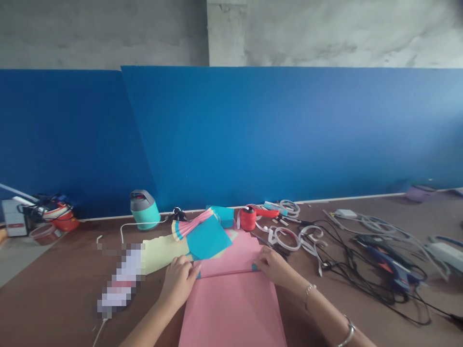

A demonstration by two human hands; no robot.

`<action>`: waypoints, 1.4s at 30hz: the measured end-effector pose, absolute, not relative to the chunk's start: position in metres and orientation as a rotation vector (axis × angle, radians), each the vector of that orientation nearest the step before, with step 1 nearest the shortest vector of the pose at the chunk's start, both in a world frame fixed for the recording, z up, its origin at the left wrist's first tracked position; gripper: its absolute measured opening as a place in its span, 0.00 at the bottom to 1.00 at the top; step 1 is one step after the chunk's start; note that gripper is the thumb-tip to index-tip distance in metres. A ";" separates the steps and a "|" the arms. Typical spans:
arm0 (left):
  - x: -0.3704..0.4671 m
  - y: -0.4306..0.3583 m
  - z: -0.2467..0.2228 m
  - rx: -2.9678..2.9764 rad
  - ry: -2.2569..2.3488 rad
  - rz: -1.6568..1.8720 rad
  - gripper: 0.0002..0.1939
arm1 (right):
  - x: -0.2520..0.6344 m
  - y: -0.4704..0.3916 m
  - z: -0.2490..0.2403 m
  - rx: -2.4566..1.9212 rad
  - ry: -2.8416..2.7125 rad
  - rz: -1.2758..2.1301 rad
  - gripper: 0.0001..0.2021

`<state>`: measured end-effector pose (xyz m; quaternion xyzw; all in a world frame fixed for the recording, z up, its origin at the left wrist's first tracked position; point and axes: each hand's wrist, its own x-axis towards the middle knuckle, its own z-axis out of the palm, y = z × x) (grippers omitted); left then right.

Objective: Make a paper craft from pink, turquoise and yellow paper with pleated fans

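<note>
A long pink sheet of paper (pixel 233 313) lies in front of me, with a fold running across it and small blue patches at both ends of the fold. My left hand (pixel 181 275) grips the left end of this fold, fingers closed and thumb on the edge. At the right end, my right hand (pixel 270 264) pinches the same fold. Just beyond lie a blue paper piece (pixel 210 238), a pale yellow paper piece (pixel 164 253) and a pleated pink paper strip (pixel 193 224) with yellow and blue edges. What is under the fingertips is hidden.
A red spool (pixel 248 219) stands behind the papers. White cables (pixel 287 238), black cords (pixel 347 260) and a blue-and-black tool (pixel 392 267) lie to the right. Leftward are a teal speaker-like device (pixel 145 212) and a red bucket (pixel 65 219). A blue panel (pixel 271 130) rises behind the table.
</note>
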<state>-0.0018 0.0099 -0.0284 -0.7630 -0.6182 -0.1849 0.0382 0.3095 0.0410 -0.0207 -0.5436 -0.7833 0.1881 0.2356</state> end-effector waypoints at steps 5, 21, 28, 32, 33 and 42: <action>-0.002 0.009 -0.027 -2.339 -1.827 -0.613 0.22 | 0.306 0.040 -0.021 -1.522 -2.140 0.523 0.15; -0.005 0.005 -0.030 -2.444 -1.855 -0.642 0.18 | 0.309 0.034 -0.024 -1.408 -2.158 0.467 0.14; -0.004 0.006 -0.027 -2.461 -1.891 -0.623 0.18 | 0.310 0.034 -0.026 -1.433 -2.172 0.446 0.14; -0.003 0.005 -0.025 -2.468 -1.901 -0.596 0.18 | 0.310 0.036 -0.030 -1.418 -2.192 0.424 0.14; -0.003 0.005 -0.025 -2.471 -1.903 -0.586 0.18 | 0.310 0.036 -0.030 -1.419 -2.197 0.413 0.14; -0.001 0.002 -0.022 -2.428 -1.889 -0.493 0.17 | 0.308 0.032 -0.033 -1.452 -2.194 0.336 0.13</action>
